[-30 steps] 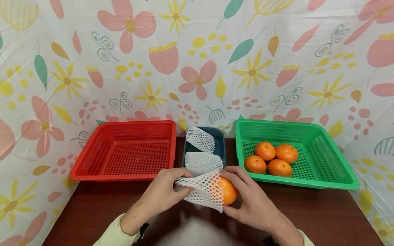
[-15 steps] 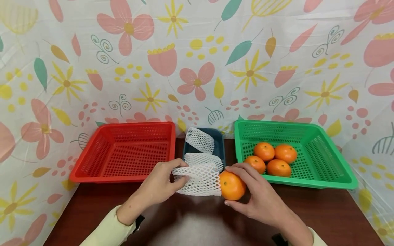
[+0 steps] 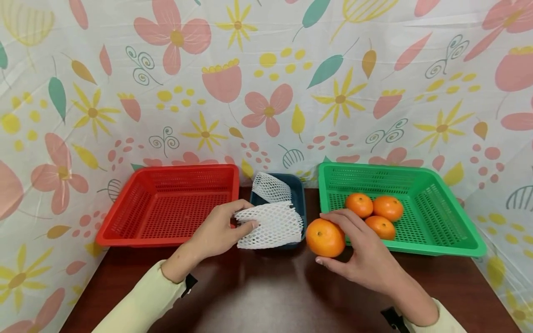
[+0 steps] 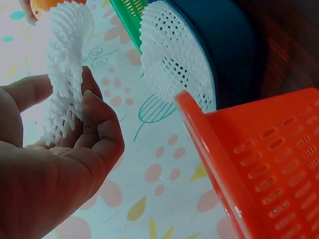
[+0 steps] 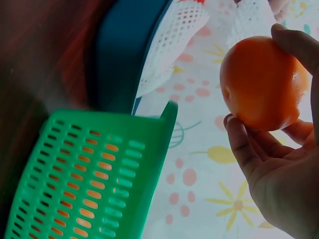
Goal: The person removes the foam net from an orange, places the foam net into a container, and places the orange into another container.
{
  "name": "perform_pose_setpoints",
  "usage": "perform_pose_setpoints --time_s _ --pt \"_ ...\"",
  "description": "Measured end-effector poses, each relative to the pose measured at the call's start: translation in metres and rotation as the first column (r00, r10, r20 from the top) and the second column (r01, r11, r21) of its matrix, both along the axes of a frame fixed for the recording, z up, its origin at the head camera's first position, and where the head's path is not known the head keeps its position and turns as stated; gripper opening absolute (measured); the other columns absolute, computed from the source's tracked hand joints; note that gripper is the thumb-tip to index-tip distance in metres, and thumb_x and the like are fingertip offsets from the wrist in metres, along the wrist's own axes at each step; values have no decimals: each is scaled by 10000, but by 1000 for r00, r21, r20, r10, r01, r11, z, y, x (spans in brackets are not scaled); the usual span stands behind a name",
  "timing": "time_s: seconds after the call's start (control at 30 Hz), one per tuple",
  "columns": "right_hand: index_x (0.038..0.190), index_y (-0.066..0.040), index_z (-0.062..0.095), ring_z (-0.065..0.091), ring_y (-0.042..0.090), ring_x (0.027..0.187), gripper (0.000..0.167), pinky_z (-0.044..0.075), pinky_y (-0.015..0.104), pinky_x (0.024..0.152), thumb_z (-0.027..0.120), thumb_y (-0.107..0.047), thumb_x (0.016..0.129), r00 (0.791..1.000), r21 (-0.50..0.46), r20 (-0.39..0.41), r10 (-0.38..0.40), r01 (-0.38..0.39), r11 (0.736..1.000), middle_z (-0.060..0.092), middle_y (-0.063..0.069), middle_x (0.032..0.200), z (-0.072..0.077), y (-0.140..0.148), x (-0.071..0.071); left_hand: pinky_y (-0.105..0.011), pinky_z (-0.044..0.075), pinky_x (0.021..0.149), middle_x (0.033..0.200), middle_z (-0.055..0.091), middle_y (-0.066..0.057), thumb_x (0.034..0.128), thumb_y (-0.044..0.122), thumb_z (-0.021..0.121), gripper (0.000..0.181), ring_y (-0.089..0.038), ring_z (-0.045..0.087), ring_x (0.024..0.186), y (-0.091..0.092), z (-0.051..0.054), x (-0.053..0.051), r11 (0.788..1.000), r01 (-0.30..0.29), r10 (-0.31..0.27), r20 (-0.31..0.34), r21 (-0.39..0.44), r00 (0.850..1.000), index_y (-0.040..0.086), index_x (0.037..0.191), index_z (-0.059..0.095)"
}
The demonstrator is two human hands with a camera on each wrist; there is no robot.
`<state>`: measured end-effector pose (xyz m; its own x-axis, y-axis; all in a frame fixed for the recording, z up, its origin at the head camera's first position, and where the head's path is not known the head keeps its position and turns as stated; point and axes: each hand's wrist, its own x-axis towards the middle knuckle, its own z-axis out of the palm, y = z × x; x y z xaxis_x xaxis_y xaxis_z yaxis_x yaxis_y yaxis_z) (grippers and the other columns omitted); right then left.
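Observation:
My left hand pinches a white foam net sleeve by its left end, between thumb and fingers. The sleeve looks slack and hangs over the near part of a small dark blue tray. In the left wrist view the foam net sleeve rises from between thumb and curled fingers. My right hand grips a bare orange just right of the sleeve and apart from it. Thumb and fingers go round the orange in the right wrist view. Another foam net sleeve lies in the tray.
A red perforated basket stands at the left. The green basket at the right holds several oranges, one hidden behind my right hand. A flowered cloth hangs behind. The dark brown table extends in front.
The orange has come out of the foam net sleeve and moved right and up with my right hand. My left hand has lifted the sleeve slightly, over the tray.

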<state>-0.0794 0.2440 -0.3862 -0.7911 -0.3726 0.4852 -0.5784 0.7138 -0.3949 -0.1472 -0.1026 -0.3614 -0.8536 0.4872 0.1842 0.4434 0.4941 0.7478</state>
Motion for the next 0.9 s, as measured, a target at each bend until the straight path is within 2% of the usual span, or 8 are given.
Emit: perform_pose_setpoints --time_s 0.23,0.47,0.57,0.8,0.9 --pt "1438 -183 577 557 108 1260 893 414 93 1026 1015 -364 681 1000 22 0 -17 17 1000 588 -72 1393 7 13 -7 -300 511 636 1001 702 51 999 216 747 219 -166 615 759 9 4 -12 1000 -20 20 44 4 999 220 1215 705" --pt "1424 -173 583 579 78 1164 889 483 128 920 1020 -327 665 999 51 -32 -31 33 998 610 -75 1347 16 25 -16 -342 542 819 1150 710 19 1017 191 712 298 -169 623 952 14 7 -22 999 -25 24 57 20 998 162 1312 685" --pt "1415 -161 585 577 77 1154 878 500 153 896 1024 -290 667 999 47 -24 -30 31 998 609 -69 1349 21 29 -20 -358 550 841 1173 712 3 1022 189 702 298 -179 637 960 15 7 -28 1000 -18 16 70 18 997 154 1317 684" --pt "1411 -105 573 602 125 1102 884 607 416 812 1029 -217 663 998 79 -27 -48 50 996 610 -8 1333 29 35 -31 -366 557 869 1176 702 -42 1049 160 642 253 -189 649 989 18 9 -40 1000 2 -2 89 1 996 117 1298 661" --pt "1417 -93 563 613 168 1109 871 608 459 814 1017 -190 681 998 80 -26 -50 52 995 615 21 1322 30 38 -37 -381 555 893 1178 695 -50 1053 160 628 238 -199 643 1015 21 9 -46 1000 0 1 90 -16 996 105 1284 652"
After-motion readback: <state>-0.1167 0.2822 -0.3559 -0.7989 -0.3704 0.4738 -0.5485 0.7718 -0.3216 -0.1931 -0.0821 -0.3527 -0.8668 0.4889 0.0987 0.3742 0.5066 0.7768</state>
